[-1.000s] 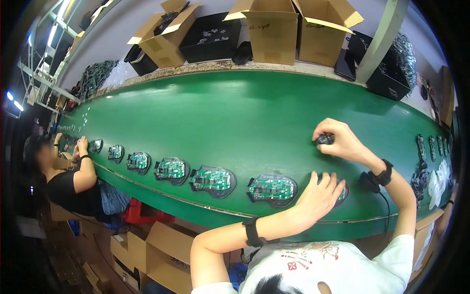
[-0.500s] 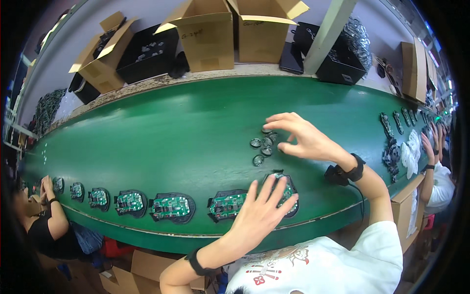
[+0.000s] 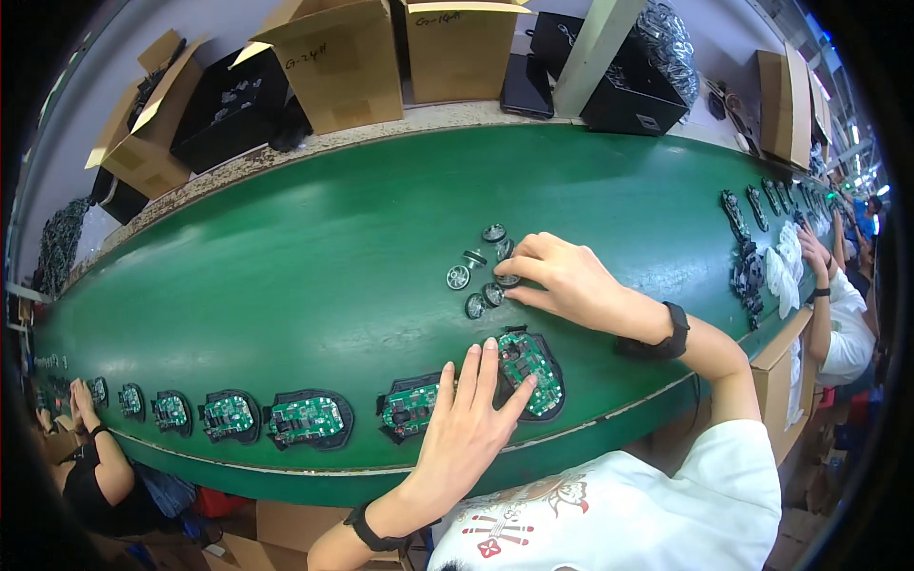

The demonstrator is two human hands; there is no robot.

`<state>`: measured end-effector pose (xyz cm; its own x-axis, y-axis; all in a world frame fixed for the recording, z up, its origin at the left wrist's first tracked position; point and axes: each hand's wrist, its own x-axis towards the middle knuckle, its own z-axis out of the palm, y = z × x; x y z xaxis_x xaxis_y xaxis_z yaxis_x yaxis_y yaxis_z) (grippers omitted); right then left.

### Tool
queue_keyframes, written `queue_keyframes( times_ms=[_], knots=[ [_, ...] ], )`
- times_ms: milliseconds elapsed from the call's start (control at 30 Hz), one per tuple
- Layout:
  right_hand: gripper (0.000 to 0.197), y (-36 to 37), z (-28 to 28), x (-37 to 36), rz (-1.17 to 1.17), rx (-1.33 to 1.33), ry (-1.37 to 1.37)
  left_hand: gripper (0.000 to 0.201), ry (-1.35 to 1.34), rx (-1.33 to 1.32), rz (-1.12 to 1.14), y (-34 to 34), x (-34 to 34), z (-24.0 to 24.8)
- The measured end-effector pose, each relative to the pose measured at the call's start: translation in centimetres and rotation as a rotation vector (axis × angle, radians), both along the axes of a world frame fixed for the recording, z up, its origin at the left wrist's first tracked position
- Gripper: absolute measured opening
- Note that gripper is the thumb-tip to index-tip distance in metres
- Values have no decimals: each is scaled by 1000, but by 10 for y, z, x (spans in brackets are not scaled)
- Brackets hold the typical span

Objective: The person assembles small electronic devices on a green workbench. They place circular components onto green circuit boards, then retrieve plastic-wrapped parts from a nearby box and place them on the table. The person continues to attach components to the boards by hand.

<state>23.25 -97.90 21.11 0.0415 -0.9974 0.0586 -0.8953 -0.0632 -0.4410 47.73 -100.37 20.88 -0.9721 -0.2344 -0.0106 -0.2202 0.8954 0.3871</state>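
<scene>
My left hand (image 3: 466, 404) lies with fingers stretched out over the near edge of a black mouse-shaped shell with a green circuit board (image 3: 531, 376). Its thumb and fingertips touch that unit, and the hand partly covers the neighbouring circuit-board unit (image 3: 409, 407). Beyond it, my right hand (image 3: 576, 285) has thumb and forefinger closed round a small black wheel (image 3: 507, 280). Several more small wheels lie loosely around those fingertips, among them a wheel with a pale rim (image 3: 458, 277) and a farther wheel (image 3: 493, 232).
A row of similar board units (image 3: 307, 419) runs left along the green belt (image 3: 286, 247). Cardboard boxes (image 3: 333, 76) and black bins (image 3: 228, 105) stand behind it. Parts and a white cloth (image 3: 784, 271) lie on the right, near a co-worker's hand (image 3: 812, 249). Another person (image 3: 105, 457) works at far left.
My right hand has come down onto the wheels, and its thumb and forefinger have closed on one. My left hand's fingers have drawn closer together on the board unit. The whole view has shifted.
</scene>
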Motion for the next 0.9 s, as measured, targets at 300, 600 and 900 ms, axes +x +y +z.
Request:
queue_keyframes(
  times_ms=[300,600,900],
  knots=[
    [38,44,36,15,54,56,-171,67,61,-15,40,2,-4,-2],
    [45,51,21,33,316,-120,236,50,83,-47,50,1,-5,1],
    [40,51,38,41,92,-85,157,56,56,-33,49,2,-8,1]
  ],
)
